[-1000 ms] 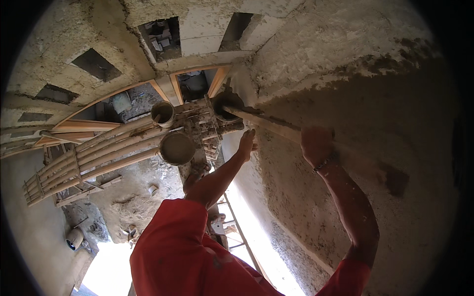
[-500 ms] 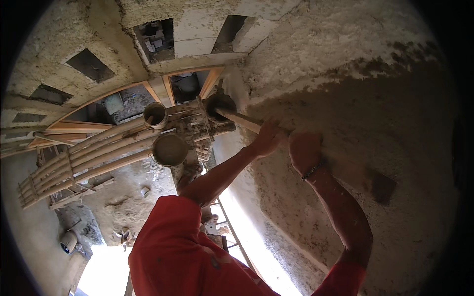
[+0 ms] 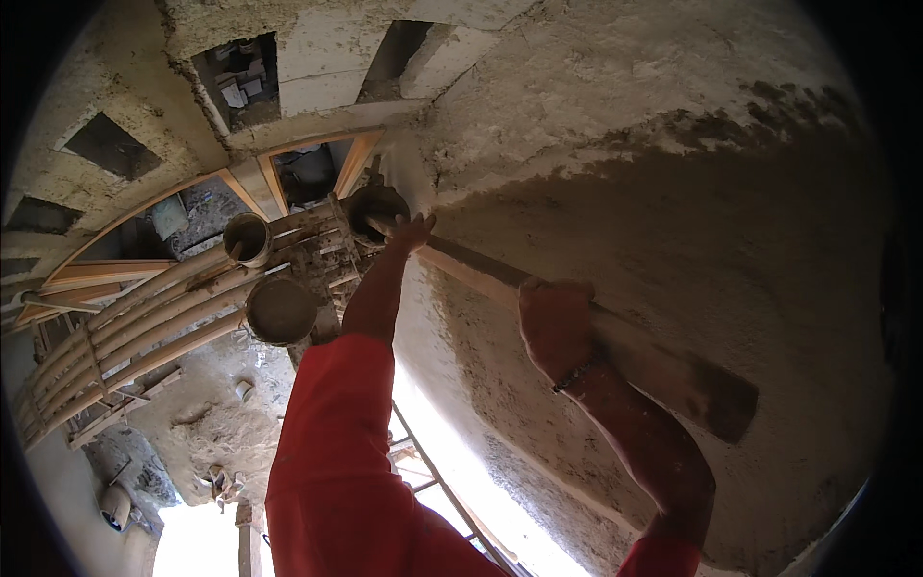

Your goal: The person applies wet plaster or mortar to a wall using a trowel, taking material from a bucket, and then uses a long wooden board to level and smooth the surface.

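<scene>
A long wooden board lies slantwise against the plastered wall, its near lower end dark and wet. My right hand is closed round the board's middle, a bracelet on the wrist. Farther up, my left hand grips the board near its far end, some fingers sticking out over the edge. That end comes in front of a dark bucket of mortar. The wall behind the board carries a broad brown coat of plaster, with a ragged edge along the top.
On a scaffold of wooden poles at the left stand a bucket and a round container of mortar. Wooden window frames line the far wall. Below lies the rubble-strewn floor, beside a ladder-like frame.
My left hand has gone up and left to the board's far end. My right hand has shifted slightly left and down, still on the board. The view has swung a little to the right.
</scene>
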`<state>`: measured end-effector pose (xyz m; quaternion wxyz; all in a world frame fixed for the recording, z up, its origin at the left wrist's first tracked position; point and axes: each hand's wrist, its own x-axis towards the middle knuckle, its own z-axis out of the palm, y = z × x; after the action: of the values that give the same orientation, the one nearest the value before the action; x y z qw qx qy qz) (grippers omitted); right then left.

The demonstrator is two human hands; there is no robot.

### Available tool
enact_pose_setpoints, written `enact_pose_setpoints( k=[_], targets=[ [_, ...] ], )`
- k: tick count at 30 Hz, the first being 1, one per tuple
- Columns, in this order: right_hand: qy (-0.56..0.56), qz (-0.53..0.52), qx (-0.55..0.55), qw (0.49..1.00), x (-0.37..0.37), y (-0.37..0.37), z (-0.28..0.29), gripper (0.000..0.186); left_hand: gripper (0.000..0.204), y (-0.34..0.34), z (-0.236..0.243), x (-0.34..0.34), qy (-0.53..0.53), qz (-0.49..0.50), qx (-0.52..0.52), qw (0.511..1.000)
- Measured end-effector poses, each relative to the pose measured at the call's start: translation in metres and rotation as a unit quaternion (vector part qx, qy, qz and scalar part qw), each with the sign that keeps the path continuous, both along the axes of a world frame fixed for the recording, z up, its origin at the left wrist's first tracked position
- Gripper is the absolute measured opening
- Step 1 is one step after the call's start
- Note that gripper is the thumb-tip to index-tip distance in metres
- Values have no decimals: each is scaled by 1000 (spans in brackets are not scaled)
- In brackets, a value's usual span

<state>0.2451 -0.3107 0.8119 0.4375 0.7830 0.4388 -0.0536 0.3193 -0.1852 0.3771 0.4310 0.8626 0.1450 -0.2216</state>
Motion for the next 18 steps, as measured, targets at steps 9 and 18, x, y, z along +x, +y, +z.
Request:
enact_pose_setpoints(
  k=[9,18],
  targets=[
    [-10,-13,-18,1000,2,-56,130,33,49,-48,-2,-26,137,490,-710,487],
    [-76,-120,60,988,-149,-245,254,30,51,-148,75,-94,157,549,-628,528]
  ],
)
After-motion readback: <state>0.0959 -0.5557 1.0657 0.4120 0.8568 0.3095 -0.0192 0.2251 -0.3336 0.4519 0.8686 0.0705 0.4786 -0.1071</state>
